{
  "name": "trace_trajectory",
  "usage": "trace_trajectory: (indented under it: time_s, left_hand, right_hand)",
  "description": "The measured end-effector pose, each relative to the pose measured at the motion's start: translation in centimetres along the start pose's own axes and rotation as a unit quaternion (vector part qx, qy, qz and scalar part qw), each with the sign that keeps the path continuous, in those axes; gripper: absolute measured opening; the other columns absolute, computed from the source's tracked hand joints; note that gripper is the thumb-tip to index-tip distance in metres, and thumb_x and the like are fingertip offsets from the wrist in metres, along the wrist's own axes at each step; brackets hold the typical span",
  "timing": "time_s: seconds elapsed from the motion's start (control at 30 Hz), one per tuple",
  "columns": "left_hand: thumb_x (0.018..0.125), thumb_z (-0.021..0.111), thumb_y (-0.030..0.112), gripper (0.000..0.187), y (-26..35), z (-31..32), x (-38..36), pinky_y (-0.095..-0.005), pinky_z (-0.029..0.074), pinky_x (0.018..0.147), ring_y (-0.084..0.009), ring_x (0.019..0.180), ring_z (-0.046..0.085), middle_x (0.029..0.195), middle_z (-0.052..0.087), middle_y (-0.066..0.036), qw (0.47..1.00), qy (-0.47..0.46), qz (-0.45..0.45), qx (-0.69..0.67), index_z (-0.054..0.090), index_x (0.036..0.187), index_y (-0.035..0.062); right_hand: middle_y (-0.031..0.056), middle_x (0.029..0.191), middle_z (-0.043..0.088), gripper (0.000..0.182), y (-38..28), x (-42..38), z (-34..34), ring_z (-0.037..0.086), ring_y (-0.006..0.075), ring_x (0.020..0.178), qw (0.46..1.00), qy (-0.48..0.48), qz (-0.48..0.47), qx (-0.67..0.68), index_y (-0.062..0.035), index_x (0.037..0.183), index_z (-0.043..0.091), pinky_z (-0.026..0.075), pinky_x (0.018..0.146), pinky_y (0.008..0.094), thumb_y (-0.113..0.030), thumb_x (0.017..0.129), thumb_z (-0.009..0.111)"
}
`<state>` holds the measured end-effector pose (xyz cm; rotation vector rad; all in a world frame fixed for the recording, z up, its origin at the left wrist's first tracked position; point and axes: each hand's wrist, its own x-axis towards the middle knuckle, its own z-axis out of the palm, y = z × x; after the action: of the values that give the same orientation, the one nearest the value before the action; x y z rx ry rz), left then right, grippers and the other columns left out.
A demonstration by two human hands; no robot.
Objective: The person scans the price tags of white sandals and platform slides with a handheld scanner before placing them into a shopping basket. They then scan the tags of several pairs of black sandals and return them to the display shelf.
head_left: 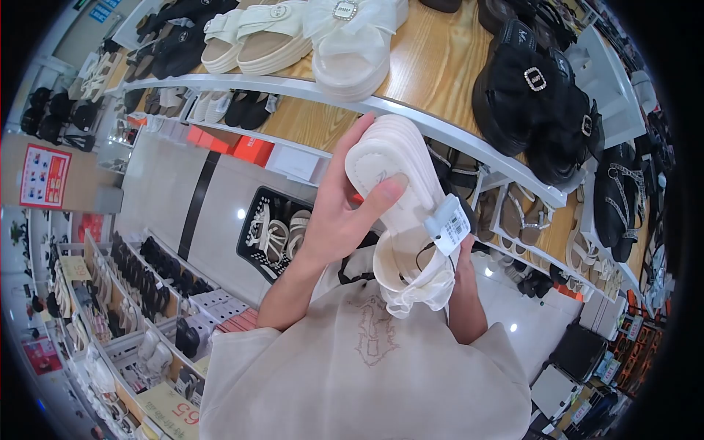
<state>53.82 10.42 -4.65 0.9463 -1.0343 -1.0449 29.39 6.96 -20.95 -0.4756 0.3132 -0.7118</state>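
A white thick-soled sandal [400, 198] is held up in front of my chest, its heel end toward the shelf and its ruffled strap toward me. My left hand [350, 213] is wrapped round the heel end, thumb on the insole. Behind the strap end is my right hand [463, 258], its fingers mostly hidden by the sandal; its grip cannot be made out. From the sandal's side hangs a white price tag [447, 224] on a dark loop.
A wooden shelf [433, 55] ahead carries white sandals [271, 37] and black sandals [524, 95], with lower shelves of shoes beneath. On the floor at the left stands a black basket [253, 246] holding sandals. More shoe racks [139, 293] line the lower left.
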Motion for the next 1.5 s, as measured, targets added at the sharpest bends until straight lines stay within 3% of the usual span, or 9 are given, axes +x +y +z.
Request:
trace_trajectory:
  time_s: [0.13, 0.23, 0.43, 0.57, 0.63, 0.7, 0.97, 1.2, 1.5]
  left_hand:
    - [0.096, 0.067, 0.015, 0.074, -0.2, -0.3, -0.1, -0.0332, 0.044, 0.103, -0.0191, 0.125, 0.052, 0.141, 0.048, -0.015, 1.000, 0.024, -0.010, 0.014, 0.024, 0.153, -0.0027]
    - [0.098, 0.063, 0.014, 0.069, -0.5, -1.0, -0.3, -0.0325, 0.042, 0.104, -0.0184, 0.127, 0.049, 0.142, 0.046, -0.014, 0.998, -0.006, 0.048, 0.032, 0.024, 0.152, -0.0027]
    - [0.099, 0.060, 0.016, 0.065, 0.0, -0.5, -0.5, -0.0347, 0.038, 0.108, -0.0196, 0.129, 0.046, 0.143, 0.045, -0.014, 0.999, 0.034, 0.020, -0.011, 0.025, 0.151, -0.0014]
    - [0.097, 0.062, 0.019, 0.068, 0.1, -1.4, -0.6, -0.0349, 0.038, 0.107, -0.0208, 0.129, 0.047, 0.142, 0.047, -0.014, 0.998, 0.031, -0.020, -0.041, 0.026, 0.152, 0.0006]
    - [0.096, 0.065, 0.021, 0.070, 0.2, -2.1, -0.4, -0.0337, 0.040, 0.104, -0.0213, 0.128, 0.048, 0.140, 0.048, -0.014, 0.996, -0.020, -0.014, -0.090, 0.027, 0.152, 0.0021]
    - [0.091, 0.071, 0.019, 0.075, 0.8, -2.2, -0.2, -0.0351, 0.041, 0.105, -0.0223, 0.127, 0.049, 0.139, 0.049, -0.016, 0.990, -0.022, -0.050, -0.132, 0.028, 0.152, 0.0025]
    - [0.086, 0.078, 0.014, 0.061, 1.8, -1.1, -0.5, -0.0341, 0.052, 0.091, -0.0183, 0.106, 0.063, 0.115, 0.064, -0.013, 0.996, 0.061, -0.068, 0.004, 0.044, 0.134, -0.0011]
    - [0.086, 0.079, 0.015, 0.058, 1.6, -1.2, -0.9, -0.0344, 0.052, 0.092, -0.0178, 0.107, 0.063, 0.117, 0.063, -0.014, 0.998, 0.032, -0.048, 0.029, 0.046, 0.130, -0.0022]
    - [0.086, 0.078, 0.013, 0.061, 1.5, -2.2, -1.0, -0.0359, 0.050, 0.096, -0.0203, 0.117, 0.059, 0.127, 0.059, -0.012, 0.995, -0.044, -0.077, 0.034, 0.045, 0.136, 0.0013]
  right_hand:
    - [0.0160, 0.137, 0.056, 0.093, 0.2, 0.4, 0.7, 0.057, 0.0279, 0.125, 1.000, -0.011, 0.012, 0.023, 0.0021, 0.142, 0.044, 0.048, 0.106, 0.0429, -0.043, 0.072, 0.085]
    - [0.0162, 0.138, 0.055, 0.092, 0.2, -0.2, 2.2, 0.057, 0.0282, 0.126, 0.999, -0.004, -0.020, -0.046, 0.0020, 0.142, 0.044, 0.047, 0.106, 0.0430, -0.041, 0.072, 0.085]
    - [0.0166, 0.138, 0.054, 0.090, -0.4, 0.2, 5.2, 0.055, 0.0288, 0.127, 0.980, -0.002, -0.084, -0.183, 0.0018, 0.142, 0.044, 0.045, 0.107, 0.0431, -0.038, 0.073, 0.085]
    - [0.0169, 0.139, 0.053, 0.089, -1.1, 0.6, 7.0, 0.054, 0.0292, 0.128, 0.953, 0.003, -0.127, -0.274, 0.0017, 0.142, 0.043, 0.044, 0.108, 0.0431, -0.036, 0.073, 0.085]
    - [0.0170, 0.139, 0.053, 0.089, -1.1, 0.9, 7.8, 0.054, 0.0293, 0.128, 0.945, 0.005, -0.138, -0.297, 0.0017, 0.142, 0.043, 0.043, 0.108, 0.0431, -0.035, 0.073, 0.085]
    - [0.0173, 0.140, 0.050, 0.089, -0.8, 1.0, 8.3, 0.051, 0.0296, 0.130, 0.934, -0.010, -0.182, -0.307, 0.0016, 0.143, 0.042, 0.041, 0.108, 0.0428, -0.028, 0.072, 0.085]
    - [0.0164, 0.141, 0.050, 0.092, -1.5, 0.4, 8.2, 0.055, 0.0252, 0.124, 0.927, -0.020, -0.136, -0.350, 0.0018, 0.142, 0.043, 0.044, 0.104, 0.0400, -0.029, 0.067, 0.087]
    - [0.0165, 0.143, 0.049, 0.093, -1.3, -0.2, 8.0, 0.055, 0.0251, 0.124, 0.925, -0.021, -0.132, -0.356, 0.0028, 0.142, 0.044, 0.044, 0.105, 0.0396, -0.028, 0.066, 0.088]
    - [0.0173, 0.142, 0.051, 0.091, -2.6, -0.6, 6.8, 0.055, 0.0265, 0.123, 0.917, -0.007, -0.133, -0.377, 0.0018, 0.140, 0.046, 0.043, 0.105, 0.0412, -0.028, 0.065, 0.088]
